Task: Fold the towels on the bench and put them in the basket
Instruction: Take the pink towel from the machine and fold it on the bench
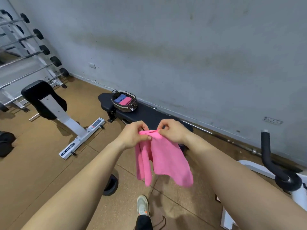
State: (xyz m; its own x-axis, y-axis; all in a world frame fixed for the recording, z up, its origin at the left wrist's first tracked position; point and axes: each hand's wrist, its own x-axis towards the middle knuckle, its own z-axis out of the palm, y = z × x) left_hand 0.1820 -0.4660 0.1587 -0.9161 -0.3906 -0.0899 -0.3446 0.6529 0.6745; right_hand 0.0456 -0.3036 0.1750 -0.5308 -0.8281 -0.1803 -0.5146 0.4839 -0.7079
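Note:
A pink towel (166, 156) hangs in the air in front of me, above the floor and in front of the near end of the black bench (142, 115). My left hand (132, 136) pinches its top edge on the left, and my right hand (171, 130) pinches the same edge close beside it. The cloth droops in loose folds below both hands. A dark woven basket (132, 101) stands on the far end of the bench and holds a folded blue towel (120, 98) and a folded pink towel (125, 101) side by side.
A white-framed weight bench (66, 120) stands to the left, with a barbell rack (28, 52) behind it. A bar (216, 135) lies along the wall. An exercise machine (282, 176) fills the right. A weight plate (111, 185) lies on the floor near my shoe (142, 205).

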